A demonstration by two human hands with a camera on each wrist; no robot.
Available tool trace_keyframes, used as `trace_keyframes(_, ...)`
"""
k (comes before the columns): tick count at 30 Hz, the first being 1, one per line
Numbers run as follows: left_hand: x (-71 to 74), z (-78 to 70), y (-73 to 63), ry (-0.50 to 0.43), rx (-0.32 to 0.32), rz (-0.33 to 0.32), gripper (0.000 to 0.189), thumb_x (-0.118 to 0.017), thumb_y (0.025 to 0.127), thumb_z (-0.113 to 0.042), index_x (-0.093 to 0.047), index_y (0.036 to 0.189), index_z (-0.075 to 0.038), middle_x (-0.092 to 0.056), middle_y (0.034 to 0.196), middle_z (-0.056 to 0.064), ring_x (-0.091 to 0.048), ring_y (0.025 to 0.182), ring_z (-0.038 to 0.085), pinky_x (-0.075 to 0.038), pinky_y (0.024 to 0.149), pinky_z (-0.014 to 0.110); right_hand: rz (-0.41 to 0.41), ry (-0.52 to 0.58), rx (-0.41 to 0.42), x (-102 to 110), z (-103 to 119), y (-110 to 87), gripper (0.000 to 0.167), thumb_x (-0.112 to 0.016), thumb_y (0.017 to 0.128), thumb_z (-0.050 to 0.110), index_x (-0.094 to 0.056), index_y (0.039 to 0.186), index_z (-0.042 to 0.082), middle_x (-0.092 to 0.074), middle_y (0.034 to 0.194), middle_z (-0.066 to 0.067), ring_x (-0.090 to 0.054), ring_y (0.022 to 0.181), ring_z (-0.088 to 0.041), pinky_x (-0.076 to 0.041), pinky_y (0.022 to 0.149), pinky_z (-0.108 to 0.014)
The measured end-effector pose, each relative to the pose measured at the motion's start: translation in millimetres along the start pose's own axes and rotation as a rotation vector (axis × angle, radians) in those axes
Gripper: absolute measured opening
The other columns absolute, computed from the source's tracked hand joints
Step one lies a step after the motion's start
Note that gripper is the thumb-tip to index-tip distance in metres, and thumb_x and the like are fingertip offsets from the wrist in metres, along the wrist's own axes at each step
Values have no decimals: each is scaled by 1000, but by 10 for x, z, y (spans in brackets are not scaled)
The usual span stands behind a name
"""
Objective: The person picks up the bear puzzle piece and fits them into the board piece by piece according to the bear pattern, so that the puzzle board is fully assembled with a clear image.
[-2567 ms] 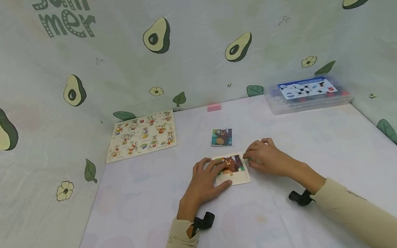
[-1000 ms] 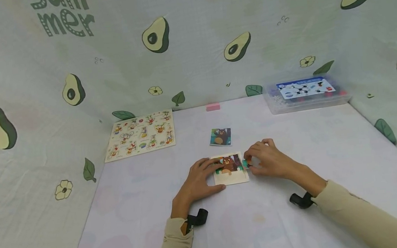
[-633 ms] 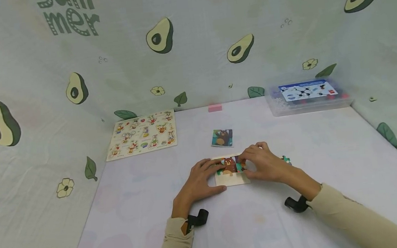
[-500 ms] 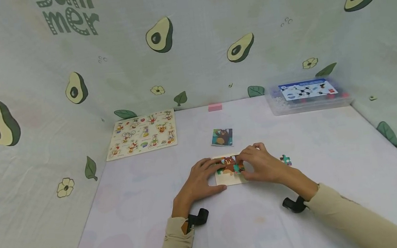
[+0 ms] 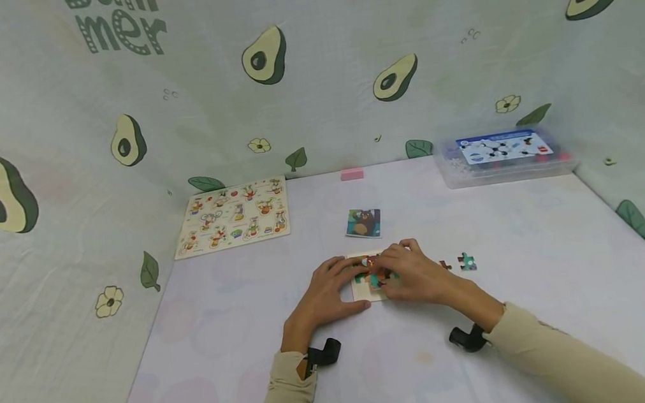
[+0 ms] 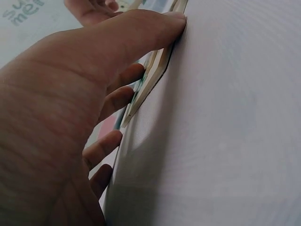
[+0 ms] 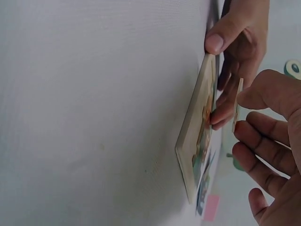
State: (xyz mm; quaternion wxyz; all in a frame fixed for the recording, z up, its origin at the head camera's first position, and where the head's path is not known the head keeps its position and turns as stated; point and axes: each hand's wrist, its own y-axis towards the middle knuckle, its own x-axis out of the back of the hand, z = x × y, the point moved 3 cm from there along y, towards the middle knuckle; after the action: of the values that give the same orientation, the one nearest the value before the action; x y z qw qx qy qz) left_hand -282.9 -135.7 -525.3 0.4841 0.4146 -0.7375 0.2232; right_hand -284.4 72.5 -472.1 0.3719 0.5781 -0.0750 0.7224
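Observation:
A shallow wooden puzzle tray with a brown bear picture lies on the table before me. My left hand rests over its left end, fingers spread on the picture and thumb at the near corner. Above the tray, my right hand pinches a thin puzzle piece between thumb and fingertips. In the right wrist view that piece is seen edge-on, raised over the tray. Part of the bear picture is hidden under both hands. Two loose puzzle pieces lie to the right, one teal and one brown.
Behind the tray lies a small bear picture card. A wooden peg board with little figures is at the back left. Farther back are a pink block and a clear plastic case, near the printed cloth backdrop.
From the tray's right edge, my right hand has come left over the picture with a piece, uncovering two loose pieces on the table. My left thumb has slid down to the near corner.

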Motion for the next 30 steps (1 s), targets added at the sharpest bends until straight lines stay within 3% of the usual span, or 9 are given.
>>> trace_keyframes(15,2,-2,-10,0,6,-3,69,-68,86,-61,-52,146,-30,-41,154,-10,-25,146,23,-21,117,53,13,13,33,-136,60,84,22,-77,82,17,-68,102,13,-63,95,5,-56,95,-14,-34,93,-52)
trace_keyframes(30,-8,17,3,13,11,0,69,-69,86,-60,-52,146,-28,-40,154,-11,-26,146,21,-21,118,50,38,-44,27,-240,85,112,21,-78,83,20,-69,101,16,-64,102,6,-57,101,-18,-33,94,-51)
